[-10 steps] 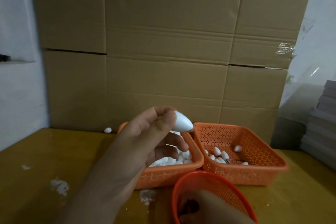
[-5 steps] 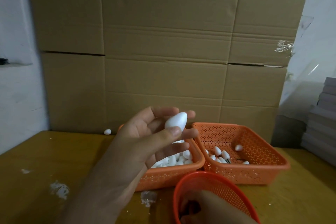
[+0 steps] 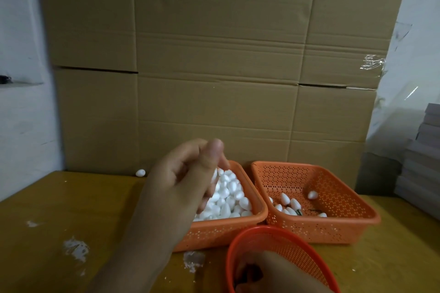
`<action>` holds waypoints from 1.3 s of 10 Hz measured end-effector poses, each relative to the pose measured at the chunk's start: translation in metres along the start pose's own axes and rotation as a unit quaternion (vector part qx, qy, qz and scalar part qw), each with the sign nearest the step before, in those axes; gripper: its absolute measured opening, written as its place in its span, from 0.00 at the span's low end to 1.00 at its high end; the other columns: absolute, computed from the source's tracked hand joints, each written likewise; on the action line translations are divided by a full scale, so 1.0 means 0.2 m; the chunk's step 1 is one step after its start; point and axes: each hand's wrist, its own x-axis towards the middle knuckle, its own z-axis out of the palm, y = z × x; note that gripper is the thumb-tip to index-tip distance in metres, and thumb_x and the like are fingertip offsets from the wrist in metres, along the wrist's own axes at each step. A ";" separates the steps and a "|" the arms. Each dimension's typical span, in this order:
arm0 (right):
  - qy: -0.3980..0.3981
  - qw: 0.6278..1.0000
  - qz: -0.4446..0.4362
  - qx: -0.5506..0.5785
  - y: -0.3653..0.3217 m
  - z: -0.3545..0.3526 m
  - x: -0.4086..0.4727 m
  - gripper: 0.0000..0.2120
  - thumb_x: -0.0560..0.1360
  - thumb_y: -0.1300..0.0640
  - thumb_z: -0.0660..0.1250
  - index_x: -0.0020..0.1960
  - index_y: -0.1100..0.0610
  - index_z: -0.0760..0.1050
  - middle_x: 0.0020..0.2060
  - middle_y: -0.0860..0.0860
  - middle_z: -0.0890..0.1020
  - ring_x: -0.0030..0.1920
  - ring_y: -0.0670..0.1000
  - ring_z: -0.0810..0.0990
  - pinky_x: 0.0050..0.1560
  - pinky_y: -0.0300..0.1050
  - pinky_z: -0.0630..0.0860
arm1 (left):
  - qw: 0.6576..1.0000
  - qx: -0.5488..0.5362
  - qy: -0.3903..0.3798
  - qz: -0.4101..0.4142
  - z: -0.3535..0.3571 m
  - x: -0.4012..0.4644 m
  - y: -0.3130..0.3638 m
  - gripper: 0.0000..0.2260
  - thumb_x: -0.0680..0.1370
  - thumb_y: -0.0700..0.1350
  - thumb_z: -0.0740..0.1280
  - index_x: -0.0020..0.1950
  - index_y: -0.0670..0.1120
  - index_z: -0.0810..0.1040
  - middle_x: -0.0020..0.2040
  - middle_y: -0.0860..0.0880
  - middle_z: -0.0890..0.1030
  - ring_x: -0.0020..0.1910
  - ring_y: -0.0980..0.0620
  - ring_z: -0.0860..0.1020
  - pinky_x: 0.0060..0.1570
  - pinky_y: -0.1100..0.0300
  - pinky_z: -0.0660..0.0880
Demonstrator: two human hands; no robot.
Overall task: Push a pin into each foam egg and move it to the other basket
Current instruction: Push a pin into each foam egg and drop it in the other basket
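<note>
The baskets are made of perforated orange plastic, slightly glossy. The eggs are seen as matt white foam. The table is finished in smooth yellowish wood; matt creased cardboard is stood behind.

Three orange baskets are seen: a left basket, a right basket and a round basket in front. Two hands are seen, a left hand and a right hand. The left basket is filled with too many white eggs to count. About eight eggs are counted in the right basket. One loose egg is seen on the counter. Three white crumb patches are counted there.
</note>
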 end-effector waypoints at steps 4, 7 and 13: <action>-0.006 1.000 0.019 0.000 -0.01 -0.01 -0.01 0.12 0.71 0.44 0.69 0.54 0.39 0.76 0.46 0.32 0.76 0.50 0.32 0.71 0.43 0.19 0.61 | 0.936 -0.303 -0.107 -0.141 0.01 0.05 0.04 0.09 0.68 0.42 0.64 0.42 0.43 0.83 0.35 0.46 0.79 0.26 0.52 0.75 0.18 0.63 0.65; -0.064 0.992 0.095 -0.054 -0.03 -0.05 0.06 0.17 0.79 0.55 0.63 0.67 0.55 0.72 0.63 0.47 0.76 0.63 0.43 0.72 0.64 0.35 0.66 | 0.968 -0.219 -0.112 -0.055 -0.04 0.01 -0.01 0.07 0.70 0.51 0.71 0.46 0.52 0.82 0.40 0.49 0.81 0.31 0.55 0.77 0.29 0.65 0.74; 0.099 0.980 -0.037 -0.171 -0.06 -0.04 -0.02 0.19 0.77 0.37 0.56 0.65 0.41 0.70 0.67 0.41 0.71 0.68 0.41 0.67 0.63 0.30 0.54 | 0.986 -0.152 -0.055 -0.037 -0.05 0.03 -0.01 0.11 0.67 0.51 0.75 0.48 0.53 0.84 0.44 0.50 0.85 0.36 0.55 0.81 0.32 0.66 0.75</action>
